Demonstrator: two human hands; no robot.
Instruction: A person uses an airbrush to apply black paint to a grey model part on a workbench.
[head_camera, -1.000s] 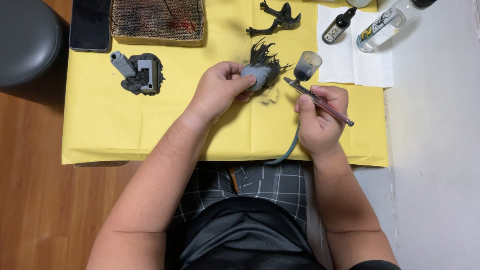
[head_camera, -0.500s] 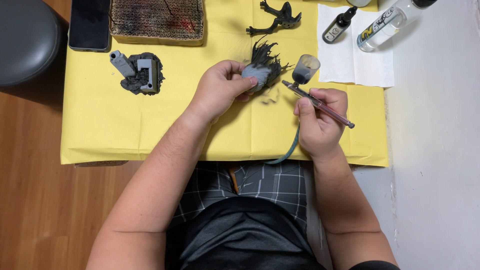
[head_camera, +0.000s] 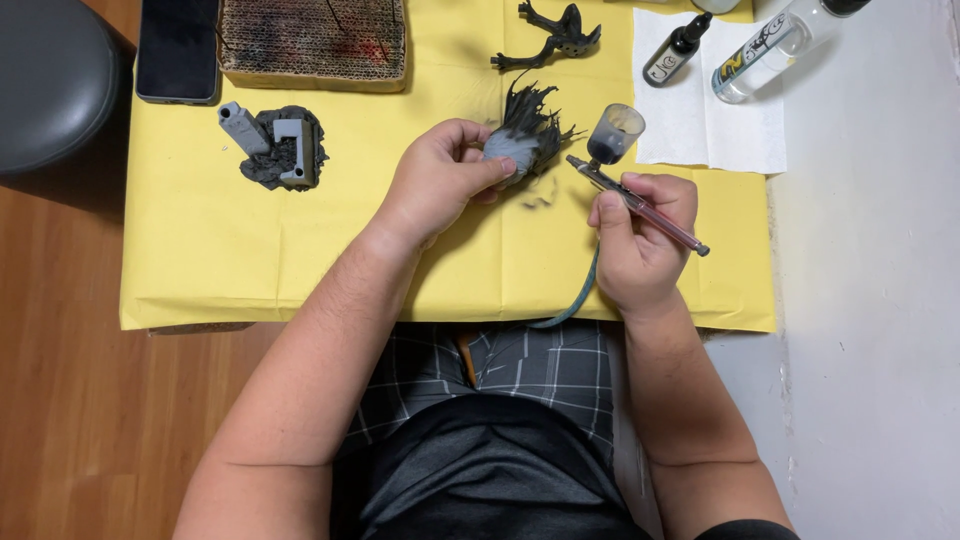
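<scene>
Gripping spiky grey figurine, slim metal airbrush

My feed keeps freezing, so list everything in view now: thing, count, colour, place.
spiky model part: 1, dark grey, in left hand
airbrush with paint cup: 1, metallic, in right hand
blocky model piece: 1, grey, left on paper
small dark figure: 1, black, top centre
corrugated cardboard block: 1, brown, top
phone: 1, black, top left
paper sheet: 1, yellow, on table
paper towel: 1, white, top right
bottles: 2, dark, clear, on towel
left hand: 1
right hand: 1
</scene>
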